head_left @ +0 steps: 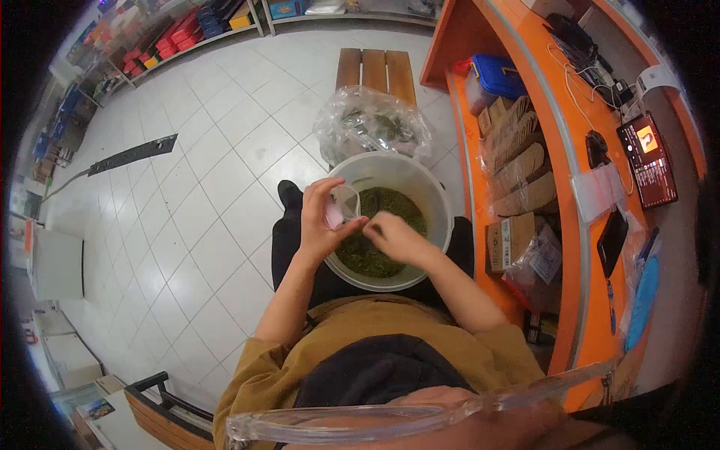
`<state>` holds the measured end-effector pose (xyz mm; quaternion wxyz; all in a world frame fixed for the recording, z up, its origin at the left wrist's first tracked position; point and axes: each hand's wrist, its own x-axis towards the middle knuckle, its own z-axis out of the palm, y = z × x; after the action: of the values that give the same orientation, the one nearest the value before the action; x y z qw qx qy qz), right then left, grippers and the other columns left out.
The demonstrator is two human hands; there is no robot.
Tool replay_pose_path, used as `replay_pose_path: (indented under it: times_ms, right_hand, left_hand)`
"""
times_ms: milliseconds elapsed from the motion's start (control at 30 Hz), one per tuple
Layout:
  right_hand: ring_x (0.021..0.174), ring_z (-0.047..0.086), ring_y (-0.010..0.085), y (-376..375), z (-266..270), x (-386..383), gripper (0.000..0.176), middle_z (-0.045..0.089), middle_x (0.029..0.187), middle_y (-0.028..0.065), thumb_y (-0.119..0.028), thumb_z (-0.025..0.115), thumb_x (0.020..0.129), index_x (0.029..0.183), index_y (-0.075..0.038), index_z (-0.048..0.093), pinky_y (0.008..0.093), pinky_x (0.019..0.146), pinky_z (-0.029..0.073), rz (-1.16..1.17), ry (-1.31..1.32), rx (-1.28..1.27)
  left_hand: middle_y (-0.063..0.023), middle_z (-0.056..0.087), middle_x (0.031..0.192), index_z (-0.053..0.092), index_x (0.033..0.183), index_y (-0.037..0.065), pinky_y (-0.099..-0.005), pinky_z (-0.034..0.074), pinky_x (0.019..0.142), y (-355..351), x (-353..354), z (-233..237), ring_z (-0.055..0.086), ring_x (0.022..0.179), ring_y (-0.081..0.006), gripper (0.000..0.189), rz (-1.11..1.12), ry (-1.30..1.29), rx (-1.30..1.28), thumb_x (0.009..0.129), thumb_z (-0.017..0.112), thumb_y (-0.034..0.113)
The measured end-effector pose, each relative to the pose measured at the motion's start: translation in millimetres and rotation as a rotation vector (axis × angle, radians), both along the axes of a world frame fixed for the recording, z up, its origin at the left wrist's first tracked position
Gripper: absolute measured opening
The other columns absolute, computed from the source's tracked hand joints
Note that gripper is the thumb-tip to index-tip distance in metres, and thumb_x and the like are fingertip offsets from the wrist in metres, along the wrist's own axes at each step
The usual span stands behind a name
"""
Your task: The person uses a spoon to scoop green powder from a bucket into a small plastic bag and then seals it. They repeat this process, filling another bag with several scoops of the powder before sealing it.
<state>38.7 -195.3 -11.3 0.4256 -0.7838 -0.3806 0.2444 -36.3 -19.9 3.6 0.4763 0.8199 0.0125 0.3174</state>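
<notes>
A round whitish tub (437, 187) rests at my lap, with finely cut green material (401, 208) inside it. My left hand (322, 221) is wrapped round a small clear cup (347, 201), tilted above the tub's left side; something pinkish-white shows at the cup. Close to the cup's lower right, over the green material, my right hand (394, 236) has its fingers pressed together. What they hold, if anything, is too small to make out.
Beyond the tub, a clear plastic bag (375, 124) with greenish contents lies on a slatted wooden bench (373, 69). An orange counter (551, 142) on the right holds boxes, cardboard and a tablet (647, 161). A black strip (133, 155) crosses the tiled floor at left.
</notes>
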Motion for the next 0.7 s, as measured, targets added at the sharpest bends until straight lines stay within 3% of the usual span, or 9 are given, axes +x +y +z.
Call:
replay_pose_path:
  times_ms: [33, 133, 233, 333, 433, 533, 633, 700]
  right_hand:
    - [0.088, 0.062, 0.0349, -1.8, 2.3, -2.6, 0.016, 0.063, 0.091, 0.0205, -0.013, 0.059, 0.085, 0.089, 0.000, 0.068, 0.0395, 0.079, 0.048, 0.166, -0.009, -0.137]
    - [0.085, 0.064, 0.0363, -4.4, -18.6, -6.2, 0.017, 0.066, 0.088, 0.0203, -0.014, 0.062, 0.084, 0.090, 0.000, 0.070, 0.0421, 0.077, 0.049, 0.480, -0.139, -0.070]
    - [0.085, 0.064, 0.0353, -12.1, -5.2, 2.1, 0.018, 0.067, 0.088, 0.0192, -0.015, 0.064, 0.082, 0.091, -0.001, 0.069, 0.0418, 0.078, 0.050, 0.587, 0.004, -0.166]
    - [0.085, 0.064, 0.0350, -20.1, 0.0, 10.3, 0.020, 0.067, 0.088, 0.0192, -0.016, 0.066, 0.081, 0.091, 0.000, 0.070, 0.0412, 0.077, 0.050, 0.396, 0.071, 0.005]
    - [0.084, 0.065, 0.0343, -16.0, 8.1, 5.4, 0.020, 0.067, 0.086, 0.0183, -0.018, 0.067, 0.081, 0.090, 0.000, 0.070, 0.0405, 0.076, 0.050, 0.291, -0.069, 0.108]
    - [0.081, 0.065, 0.0335, -15.1, -9.2, -1.5, 0.021, 0.067, 0.082, 0.0171, -0.020, 0.066, 0.083, 0.089, 0.000, 0.070, 0.0385, 0.074, 0.050, 0.462, -0.049, -0.042]
    - [0.076, 0.065, 0.0324, -18.7, 1.0, 1.5, 0.022, 0.066, 0.080, 0.0175, -0.022, 0.064, 0.087, 0.086, -0.001, 0.070, 0.0376, 0.071, 0.050, 0.418, -0.001, -0.137]
    - [0.073, 0.066, 0.0288, -26.1, 0.2, 10.4, 0.027, 0.066, 0.076, 0.0162, -0.024, 0.061, 0.091, 0.085, 0.001, 0.068, 0.0364, 0.067, 0.050, 0.284, 0.038, -0.046]
  left_hand:
    - [-0.0106, 0.055, 0.118, 0.053, 0.121, 0.007, -0.0368, 0.043, 0.094, 0.1, -0.2, -1.0, 0.052, 0.109, -0.0265, 0.073, -0.009, -0.009, -0.010, 0.058, 0.089, 0.018]
    - [-0.0106, 0.054, 0.117, 0.053, 0.122, 0.007, -0.0365, 0.043, 0.094, 1.9, 1.4, -5.8, 0.052, 0.109, -0.0266, 0.074, -0.013, -0.019, -0.024, 0.058, 0.090, 0.017]
    - [-0.0107, 0.055, 0.117, 0.052, 0.122, 0.006, -0.0363, 0.043, 0.093, 1.4, 1.3, -7.3, 0.052, 0.109, -0.0266, 0.075, -0.011, -0.011, -0.005, 0.057, 0.090, 0.017]
    - [-0.0107, 0.055, 0.117, 0.052, 0.122, 0.006, -0.0361, 0.043, 0.093, 1.5, 2.5, -7.7, 0.052, 0.109, -0.0265, 0.077, -0.018, -0.044, 0.010, 0.057, 0.090, 0.017]
    - [-0.0108, 0.055, 0.117, 0.051, 0.123, 0.006, -0.0360, 0.043, 0.093, 1.3, 3.8, -12.8, 0.053, 0.109, -0.0265, 0.078, -0.026, -0.057, -0.015, 0.057, 0.090, 0.017]
    - [-0.0109, 0.055, 0.117, 0.051, 0.124, 0.006, -0.0361, 0.043, 0.094, 1.6, 3.9, -13.4, 0.053, 0.109, -0.0266, 0.079, -0.031, -0.053, -0.024, 0.057, 0.090, 0.018]
    - [-0.0109, 0.055, 0.118, 0.050, 0.126, 0.005, -0.0361, 0.042, 0.094, 2.1, 3.8, -15.5, 0.053, 0.109, -0.0266, 0.081, -0.042, -0.060, -0.045, 0.057, 0.090, 0.018]
    - [-0.0108, 0.055, 0.118, 0.049, 0.128, 0.005, -0.0363, 0.042, 0.095, 3.0, 4.0, -14.5, 0.053, 0.109, -0.0266, 0.081, -0.046, -0.063, -0.021, 0.058, 0.090, 0.018]
